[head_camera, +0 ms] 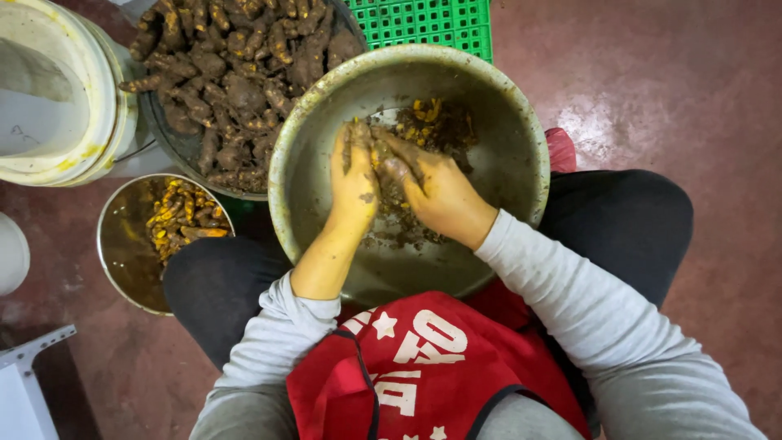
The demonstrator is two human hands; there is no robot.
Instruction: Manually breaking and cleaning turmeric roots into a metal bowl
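Here, two mud-stained hands work a root over a large round metal basin [521, 155] resting on the seated person's lap.

Nearest, a red apron [415, 367] and grey sleeves frame the view. The left hand [354, 183] and right hand [436, 191] meet over the basin's middle, fingers curled closed together around a small muddy turmeric root [376, 151]; neither grip is spread wide. To do this well, it seems best to keep the piece low over the basin so the dark scrapings [399, 224] fall inside. Beside the left knee on the reddish floor [676, 81] stands a smaller steel bowl [122, 244] of orange peeled pieces [179, 216]. Beyond lie a pan heaped with brown unpeeled roots [236, 81], a white plastic bucket [90, 155] and a green plastic crate [423, 20].
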